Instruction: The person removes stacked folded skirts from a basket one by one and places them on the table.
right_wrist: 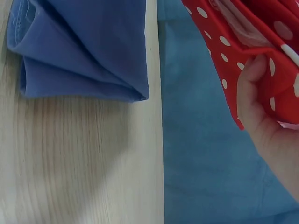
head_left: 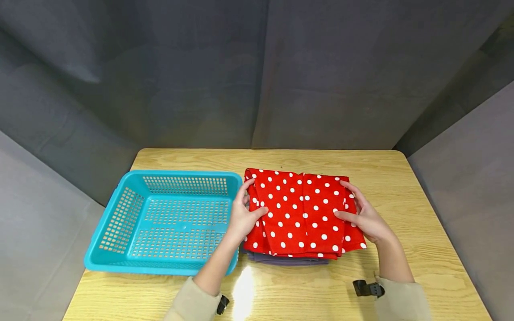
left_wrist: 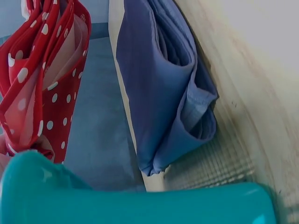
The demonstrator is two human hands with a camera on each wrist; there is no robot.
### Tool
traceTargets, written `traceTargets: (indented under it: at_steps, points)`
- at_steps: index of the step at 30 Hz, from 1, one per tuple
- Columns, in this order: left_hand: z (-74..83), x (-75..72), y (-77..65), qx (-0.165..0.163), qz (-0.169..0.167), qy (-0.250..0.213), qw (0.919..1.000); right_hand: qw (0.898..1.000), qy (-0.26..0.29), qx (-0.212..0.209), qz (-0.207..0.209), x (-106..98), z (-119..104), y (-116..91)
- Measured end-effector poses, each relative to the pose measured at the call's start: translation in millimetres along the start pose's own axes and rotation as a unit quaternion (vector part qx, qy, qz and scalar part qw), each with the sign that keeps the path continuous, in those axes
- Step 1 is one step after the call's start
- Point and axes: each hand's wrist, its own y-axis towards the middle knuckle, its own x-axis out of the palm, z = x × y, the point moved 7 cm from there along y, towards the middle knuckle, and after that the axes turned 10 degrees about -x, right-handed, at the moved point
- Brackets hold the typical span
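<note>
A folded red cloth with white dots (head_left: 297, 214) is held between both hands in the head view. My left hand (head_left: 242, 218) grips its left side, thumb on top. On the right side my right hand (head_left: 369, 220) pinches it, with the thumb on top and other fingers partly hidden. Both wrist views show the red cloth (left_wrist: 58, 102) raised above the table, its layers visible at the edge. Below it lies a folded purple-blue cloth (left_wrist: 163, 93) on the table, mostly covered in the head view. In the right wrist view, a curled finger (right_wrist: 252, 84) presses against the red fabric.
A turquoise plastic basket (head_left: 180, 266) with perforated walls stands left of the cloths, its right rim close to my left hand. Everything rests on a light wooden table (head_left: 417, 249). Dark grey curtains (head_left: 201, 89) hang behind it and at the sides.
</note>
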Motion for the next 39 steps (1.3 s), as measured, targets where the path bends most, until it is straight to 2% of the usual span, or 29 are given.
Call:
traceTargets:
  at_steps: [3,10,18,26,29,34,39]
  points:
    - [-5.1,3.4,3.8,0.010,-0.002,-0.004,0.9999,1.000,0.000,0.008,0.002,-4.5,3.1,-1.9]
    - [-28.6,12.8,18.2,0.026,0.000,-0.003,0.9997,1.000,-0.004,0.014,0.001,-14.7,6.0,-6.1]
    - [-35.3,25.3,18.1,0.037,-0.001,-0.015,0.9992,1.000,0.003,0.014,-0.004,-24.0,6.5,-11.6]
    - [-42.4,36.1,18.8,0.019,-0.003,-0.008,0.9998,1.000,0.004,0.009,-0.005,-34.4,10.3,-15.4]
    - [-43.1,41.5,18.5,0.017,-0.011,-0.018,0.9996,1.000,0.004,0.009,-0.004,-38.4,11.1,-17.3]
    - [-31.2,51.1,8.3,0.026,-0.021,-0.026,0.9991,1.000,0.003,0.009,-0.002,-45.6,12.0,-21.1]
    - [-26.8,58.3,1.5,0.040,-0.016,-0.025,0.9987,1.000,-0.012,0.009,0.004,-53.5,15.4,-24.9]
